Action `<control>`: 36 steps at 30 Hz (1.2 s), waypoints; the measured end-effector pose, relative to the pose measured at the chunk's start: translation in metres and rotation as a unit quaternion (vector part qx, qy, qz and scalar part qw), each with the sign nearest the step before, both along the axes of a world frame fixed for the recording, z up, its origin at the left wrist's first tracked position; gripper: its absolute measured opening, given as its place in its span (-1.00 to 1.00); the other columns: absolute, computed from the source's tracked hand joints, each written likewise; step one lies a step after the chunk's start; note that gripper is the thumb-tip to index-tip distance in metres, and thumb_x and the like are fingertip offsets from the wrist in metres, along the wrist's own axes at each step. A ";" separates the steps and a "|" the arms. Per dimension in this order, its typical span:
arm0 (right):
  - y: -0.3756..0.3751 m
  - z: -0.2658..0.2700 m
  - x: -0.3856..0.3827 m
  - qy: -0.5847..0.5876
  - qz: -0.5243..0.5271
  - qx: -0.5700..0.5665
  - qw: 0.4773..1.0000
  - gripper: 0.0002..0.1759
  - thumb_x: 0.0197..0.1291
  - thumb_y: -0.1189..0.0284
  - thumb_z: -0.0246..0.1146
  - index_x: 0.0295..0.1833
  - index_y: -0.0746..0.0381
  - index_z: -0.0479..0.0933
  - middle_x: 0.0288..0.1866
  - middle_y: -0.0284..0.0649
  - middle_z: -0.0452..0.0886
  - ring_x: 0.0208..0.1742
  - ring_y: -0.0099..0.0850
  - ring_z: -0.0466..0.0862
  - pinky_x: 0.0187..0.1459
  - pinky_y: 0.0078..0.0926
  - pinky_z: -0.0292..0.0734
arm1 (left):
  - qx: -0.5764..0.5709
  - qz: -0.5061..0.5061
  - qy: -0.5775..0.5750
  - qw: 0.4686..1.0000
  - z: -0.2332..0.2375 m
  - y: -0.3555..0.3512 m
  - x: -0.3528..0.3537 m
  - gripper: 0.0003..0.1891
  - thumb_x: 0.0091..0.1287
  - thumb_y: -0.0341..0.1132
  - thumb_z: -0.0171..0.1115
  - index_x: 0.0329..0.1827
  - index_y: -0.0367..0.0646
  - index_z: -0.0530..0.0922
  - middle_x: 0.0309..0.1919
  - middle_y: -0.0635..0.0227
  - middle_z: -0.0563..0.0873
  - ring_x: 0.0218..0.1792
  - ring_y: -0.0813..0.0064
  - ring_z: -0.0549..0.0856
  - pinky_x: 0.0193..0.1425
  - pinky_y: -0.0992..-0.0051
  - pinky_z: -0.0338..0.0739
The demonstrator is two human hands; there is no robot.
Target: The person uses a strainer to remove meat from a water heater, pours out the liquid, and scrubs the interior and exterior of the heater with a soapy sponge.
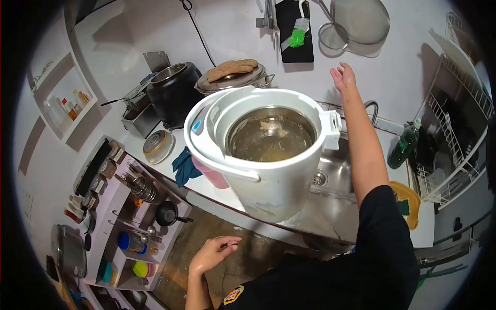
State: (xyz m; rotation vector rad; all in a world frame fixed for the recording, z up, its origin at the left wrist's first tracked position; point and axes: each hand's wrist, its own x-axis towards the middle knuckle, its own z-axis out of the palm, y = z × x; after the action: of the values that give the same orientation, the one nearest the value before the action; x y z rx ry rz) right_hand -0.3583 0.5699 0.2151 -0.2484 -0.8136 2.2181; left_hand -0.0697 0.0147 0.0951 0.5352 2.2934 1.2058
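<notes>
A large white tub-shaped appliance (274, 191), like a lidless rice warmer, stands on the counter by the sink. Cloudy liquid with pale bits fills its metal inner pot (274, 135). Over the floor in front of it hangs my left hand (214, 253), empty, fingers stretched and apart from the appliance. My right hand (344, 80) is raised near the wall, beyond the sink, its fingers spread with nothing in them. That forearm passes to the right of the appliance's latch (330, 126) and in front of the faucet (373, 107).
The metal sink (338, 168) lies under my right arm. A green bottle (405, 144), a yellow tray (407, 204) and a dish rack (447, 129) are at right. A black pot (173, 95), a lidded pot (237, 80) and a blue cloth (186, 166) stand left. Shelves (124, 206) line the lower left.
</notes>
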 end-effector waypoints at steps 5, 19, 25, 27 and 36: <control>0.035 0.018 -0.059 -0.013 -0.032 -0.026 0.999 -0.39 0.16 0.42 0.23 0.25 0.42 0.16 0.18 0.02 0.21 0.29 0.05 0.30 0.31 -0.03 0.29 | 0.018 0.051 -0.010 0.999 0.000 0.002 -0.025 -0.70 0.28 -0.32 0.25 0.07 -0.18 0.60 -0.12 0.20 0.72 -0.09 0.45 0.70 0.02 0.49 0.55; 0.022 0.038 -0.097 0.158 0.092 -0.028 0.983 -0.63 0.32 0.59 -0.01 0.20 0.48 0.18 0.14 0.11 0.36 0.15 -0.01 0.49 0.21 0.00 0.48 | 0.019 0.065 -0.004 0.998 0.021 0.012 -0.077 -0.72 0.29 -0.39 0.24 0.05 -0.26 0.59 -0.13 0.21 0.73 -0.08 0.48 0.69 0.07 0.51 0.53; -0.010 0.054 -0.087 0.198 0.101 0.024 0.975 -0.58 0.28 0.69 -0.08 0.24 0.46 0.10 0.13 0.20 0.33 0.13 0.08 0.49 0.20 0.02 0.51 | 0.022 0.024 0.015 0.999 0.025 0.002 -0.097 -0.72 0.29 -0.41 0.24 0.04 -0.29 0.58 -0.12 0.22 0.73 -0.08 0.48 0.69 0.08 0.51 0.53; -0.002 0.062 -0.092 0.213 0.095 0.048 0.971 -0.58 0.26 0.70 -0.08 0.23 0.46 0.10 0.12 0.20 0.34 0.11 0.07 0.50 0.17 0.03 0.54 | 0.024 0.023 0.021 0.999 0.032 -0.002 -0.101 -0.72 0.29 -0.42 0.23 0.05 -0.29 0.58 -0.10 0.22 0.72 -0.06 0.49 0.69 0.10 0.51 0.53; -0.010 0.084 -0.064 0.191 -0.057 0.131 0.971 -0.49 0.12 0.77 -0.06 0.23 0.41 0.10 0.16 0.14 0.31 0.04 0.03 0.56 -0.10 -0.01 0.73 | 0.061 0.023 0.000 0.998 0.028 -0.025 -0.102 -0.71 0.31 -0.41 0.22 0.09 -0.26 0.57 -0.08 0.20 0.71 -0.04 0.49 0.67 0.10 0.53 0.52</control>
State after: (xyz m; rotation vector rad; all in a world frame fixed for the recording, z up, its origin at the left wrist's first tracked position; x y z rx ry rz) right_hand -0.4224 0.5596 0.2989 0.2486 -0.8398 1.9394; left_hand -0.1720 -0.0105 0.1230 0.5279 2.2534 1.3747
